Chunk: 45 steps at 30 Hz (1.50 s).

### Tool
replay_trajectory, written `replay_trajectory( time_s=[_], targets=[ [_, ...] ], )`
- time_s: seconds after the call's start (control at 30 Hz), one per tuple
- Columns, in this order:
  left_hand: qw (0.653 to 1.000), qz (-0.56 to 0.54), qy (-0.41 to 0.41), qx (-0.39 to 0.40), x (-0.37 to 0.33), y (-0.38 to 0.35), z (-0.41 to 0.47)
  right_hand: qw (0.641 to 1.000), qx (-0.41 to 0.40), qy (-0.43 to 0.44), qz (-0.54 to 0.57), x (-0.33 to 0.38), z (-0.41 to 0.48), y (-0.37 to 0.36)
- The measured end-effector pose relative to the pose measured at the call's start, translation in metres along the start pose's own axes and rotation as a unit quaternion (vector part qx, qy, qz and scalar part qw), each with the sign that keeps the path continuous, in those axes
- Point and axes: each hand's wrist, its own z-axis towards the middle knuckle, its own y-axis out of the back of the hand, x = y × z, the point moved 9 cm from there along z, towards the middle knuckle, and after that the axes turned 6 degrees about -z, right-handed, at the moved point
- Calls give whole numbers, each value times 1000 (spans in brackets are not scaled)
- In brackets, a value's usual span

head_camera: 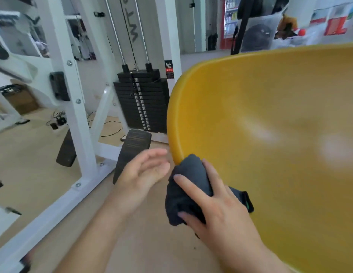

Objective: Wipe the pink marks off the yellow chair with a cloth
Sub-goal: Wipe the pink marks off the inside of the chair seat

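Observation:
The yellow chair [280, 107] fills the right side of the view, its curved plastic shell facing me. Two pale glare patches show on the seat; I see no pink marks in this blurred frame. My right hand [217, 205] grips a bunched dark cloth [188, 186] against the chair's left rim. My left hand [144, 172] hovers just left of the cloth with fingers spread and relaxed, holding nothing and not touching the chair.
A white cable machine frame [73, 107] with a black weight stack [144, 101] stands to the left. Black foot plates [132, 152] rest on the wooden floor near my left hand. Cables [59, 121] lie on the floor behind. Shelves and posters line the far right.

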Motion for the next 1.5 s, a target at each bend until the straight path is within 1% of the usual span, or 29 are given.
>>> replay_trajectory(
  time_s=[0.03,0.07,0.13,0.2,0.23,0.3,0.33,0.37,0.43,0.47,0.53,0.57,0.6,0.63,0.67,0.7,0.73,0.77,0.8,0.83,0.87,0.9,0.93,1.0,1.13,1.3,1.33,1.43,1.5],
  targets=[
    [999,39,-8,-32,-7,8,15,1000,-15,-12,-15,1,1,1],
    [996,77,-11,-44,-16,8,33,999,-29,-23,-25,3,4,2],
    [981,187,-31,-29,-33,-1,66,997,-42,-39,-44,6,13,1],
    [965,255,-43,-38,-41,-4,87,996,-61,-56,-41,7,30,5],
    [966,254,-42,-38,-39,-1,92,995,-75,-65,-19,5,44,9],
    [981,192,-25,-17,-29,7,88,989,-83,-99,66,-6,72,10],
    [986,162,-31,-19,-26,12,79,984,-87,-116,104,-13,85,9],
    [985,159,-48,-50,-23,24,69,979,-92,-129,129,-18,93,7],
    [969,185,-68,-150,-10,49,38,975,-92,-138,147,-22,93,1],
    [968,196,-54,-147,2,46,22,975,-84,-146,143,-23,88,-5],
    [977,209,10,-52,29,11,-3,973,-78,-170,137,-28,80,-14],
    [977,211,31,-27,38,-4,-10,971,-80,-177,136,-31,82,-16],
    [977,210,26,-28,41,-13,-11,971,-79,-175,140,-30,87,-17],
    [978,206,15,-42,43,-15,-6,968,-71,-163,178,-31,94,-17],
    [976,211,4,-60,41,-15,1,953,-63,-144,260,-32,99,-16],
    [972,220,1,-82,39,-11,10,924,-53,-129,356,-35,102,-15],
    [971,215,-1,-109,39,-5,17,887,-35,-128,443,-40,100,-15],
    [970,198,-8,-140,36,0,23,864,-26,-132,484,-48,94,-17],
    [968,186,-20,-167,34,2,27,869,-35,-130,476,-59,88,-19],
    [964,194,-36,-175,32,-3,32,895,-50,-132,423,-70,81,-22],
    [956,231,-58,-174,28,-12,37,917,-58,-139,369,-79,75,-29],
    [942,275,-77,-175,25,-21,43,930,-52,-148,333,-85,71,-39],
    [927,310,-93,-188,19,-27,50,929,-33,-159,333,-88,68,-49],
    [906,342,-116,-219,2,-26,70,926,11,-175,335,-90,66,-61],
    [876,397,-140,-236,-34,-15,118,941,89,-163,281,-81,66,-67],
    [861,443,-158,-196,-75,-22,184,955,147,-136,221,-73,55,-63],
    [862,444,-161,-183,-79,-24,188,956,163,-126,207,-70,49,-62],
    [875,428,-154,-166,-82,-19,174,957,193,-96,196,-62,28,-55],
    [869,433,-160,-179,-84,-6,142,949,225,-70,207,-49,13,-57]
  ],
)
